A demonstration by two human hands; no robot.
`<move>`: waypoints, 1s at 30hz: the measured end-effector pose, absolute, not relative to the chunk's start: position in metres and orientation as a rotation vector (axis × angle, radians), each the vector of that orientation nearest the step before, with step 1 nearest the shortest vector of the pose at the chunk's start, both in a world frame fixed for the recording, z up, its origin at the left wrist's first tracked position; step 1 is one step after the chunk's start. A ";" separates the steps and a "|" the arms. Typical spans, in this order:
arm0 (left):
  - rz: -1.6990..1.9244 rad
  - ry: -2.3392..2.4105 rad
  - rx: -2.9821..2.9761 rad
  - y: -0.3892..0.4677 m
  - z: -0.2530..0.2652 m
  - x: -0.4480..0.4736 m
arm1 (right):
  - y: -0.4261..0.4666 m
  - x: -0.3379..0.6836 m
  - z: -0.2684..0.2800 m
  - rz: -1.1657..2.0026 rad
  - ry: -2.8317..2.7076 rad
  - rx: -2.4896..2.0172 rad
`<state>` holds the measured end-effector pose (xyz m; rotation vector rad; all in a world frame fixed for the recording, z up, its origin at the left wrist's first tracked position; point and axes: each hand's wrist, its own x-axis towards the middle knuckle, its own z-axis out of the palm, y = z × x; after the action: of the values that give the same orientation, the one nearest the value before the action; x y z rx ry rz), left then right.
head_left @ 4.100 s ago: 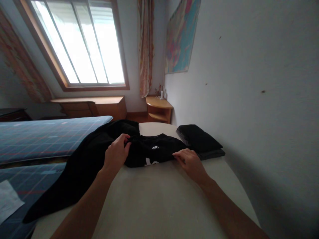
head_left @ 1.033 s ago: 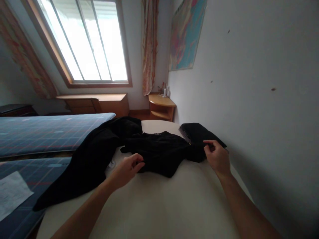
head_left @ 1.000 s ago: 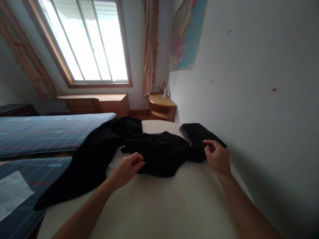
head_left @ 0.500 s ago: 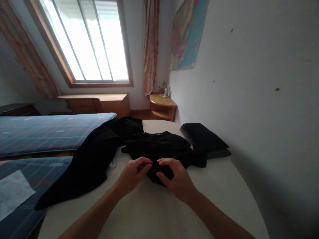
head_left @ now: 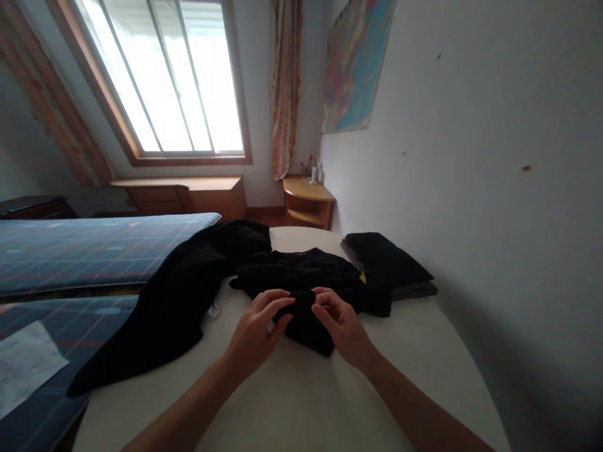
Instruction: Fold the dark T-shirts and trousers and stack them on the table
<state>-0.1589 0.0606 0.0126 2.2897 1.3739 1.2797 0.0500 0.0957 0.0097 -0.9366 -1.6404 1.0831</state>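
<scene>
A black T-shirt (head_left: 313,267) lies spread on the round white table (head_left: 301,402), neckline at the far side and a sleeve out to either side. My left hand (head_left: 259,320) has its fingers on a raised fold of the shirt's near part, thumb curved below. Across that fold, my right hand (head_left: 342,320) pinches the cloth between thumb and curled fingers. A loose corner of fabric hangs between the hands toward me. The exact grip of the fingertips is partly hidden against the dark cloth.
To the left, another black garment (head_left: 174,307) drapes over the table edge toward the blue plaid mattresses (head_left: 94,251). Folded dark clothes (head_left: 386,260) are stacked at the right, close to the wall. A paper sheet (head_left: 28,364) lies at far left.
Both hands have moved slightly up and away from me, and my right hand a little rightward. The shirt's near part is now lifted into a fold between them.
</scene>
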 end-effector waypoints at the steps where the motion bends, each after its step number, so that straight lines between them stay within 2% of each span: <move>1: 1.281 1.358 2.319 0.061 0.012 -0.159 | 0.095 0.051 0.010 1.047 -1.663 -0.907; 15: 1.377 1.223 2.417 0.051 0.019 -0.148 | 0.077 0.044 0.018 0.866 -1.750 -0.741; 30: 1.364 1.273 2.405 0.050 0.019 -0.147 | 0.074 0.042 0.019 0.752 -1.822 -0.872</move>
<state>-0.1467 0.0496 0.0190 2.4047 1.2734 1.3638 0.0423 0.0745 0.0190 -0.8717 -1.8221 0.7524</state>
